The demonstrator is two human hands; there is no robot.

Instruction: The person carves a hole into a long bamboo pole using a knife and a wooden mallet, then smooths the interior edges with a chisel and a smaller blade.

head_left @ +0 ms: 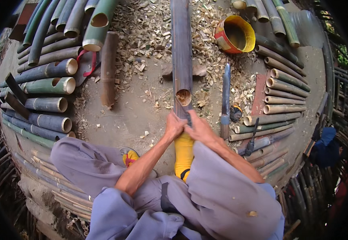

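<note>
A long dark bamboo pole (182,44) runs away from me down the middle, with an oval opening (184,97) cut into its near part. Just below that opening my right hand (201,128) is closed around a slim dark knife-like tool (188,117), which slants toward the cut. Close against it, my left hand (175,125) is closed at the left side of the pole; what its fingers grip is hidden. My yellow-covered foot (184,154) is at the pole's near end, beneath my hands. A low block (199,71) lies under the pole.
Cut bamboo tubes (46,86) line the left side, and more tubes (286,96) line the right. A yellow-red bucket (235,35) stands beyond the pole among wood chips (142,36). A narrow upright-lying tool (226,96) and a power drill (252,138) are at the right.
</note>
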